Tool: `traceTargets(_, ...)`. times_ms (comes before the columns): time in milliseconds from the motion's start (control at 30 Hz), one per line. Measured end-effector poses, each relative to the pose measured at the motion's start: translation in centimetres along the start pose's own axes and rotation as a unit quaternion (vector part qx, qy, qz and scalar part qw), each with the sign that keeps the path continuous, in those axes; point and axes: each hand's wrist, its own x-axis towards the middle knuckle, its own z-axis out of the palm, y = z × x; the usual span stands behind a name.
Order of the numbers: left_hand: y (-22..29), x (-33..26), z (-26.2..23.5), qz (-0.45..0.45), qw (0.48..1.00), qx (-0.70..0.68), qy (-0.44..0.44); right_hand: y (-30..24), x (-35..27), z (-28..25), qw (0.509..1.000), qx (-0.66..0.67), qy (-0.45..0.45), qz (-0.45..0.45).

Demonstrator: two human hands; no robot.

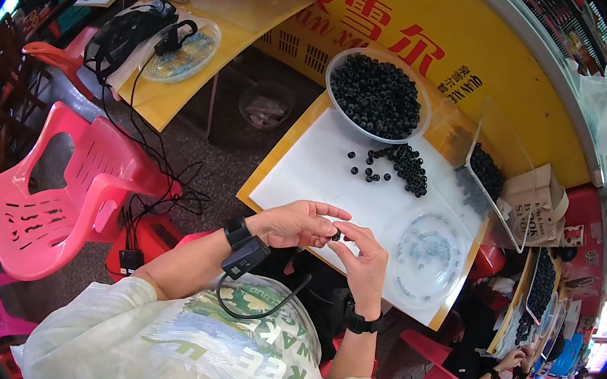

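Note:
My left hand (301, 225) and my right hand (362, 262) meet at the near edge of the white work surface (306, 167). Between their fingertips is a small round black part (336, 235), pinched from both sides and partly covered by the fingers. Beyond them, a loose pile of black ring-shaped parts (409, 170) lies on the white surface, with several strays to its left. A clear round tub (422, 121) full of the same black parts stands at the back. To the right sits a shallow clear round tray (402, 276) holding small pale bluish pieces.
A tilted clear bin (499, 212) of black parts and a paper bag (541, 205) stand at the right. Pink chairs (68, 185) and black cables (160, 162) are at the left. Another person's hands (516, 359) work at the lower right.

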Motion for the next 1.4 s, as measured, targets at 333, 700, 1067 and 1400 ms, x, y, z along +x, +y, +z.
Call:
traceTargets(333, -2.0, 0.4, -0.4, 0.009, 0.997, -0.075, 0.005, -0.4, 0.2, -0.3, 1.0, -0.025, 0.005, 0.016)
traceTargets(700, 5.6, 6.9, -2.0, 0.163, 0.866, 0.417, 0.222, -1.9, 11.7, -21.9, 0.941, -0.191, 0.28, -0.004)
traceTargets(1067, 6.3, 12.2, -0.8, 0.148, 0.792, 0.544, 0.234, -1.8, -2.6, -10.0, 0.958, -0.066, 0.274, 0.046)
traceTargets(1400, 3.3, 16.6, 1.9, 0.165, 0.806, 0.531, 0.202, -0.2, -6.8, -6.3, 0.958, 0.041, 0.267, 0.101)
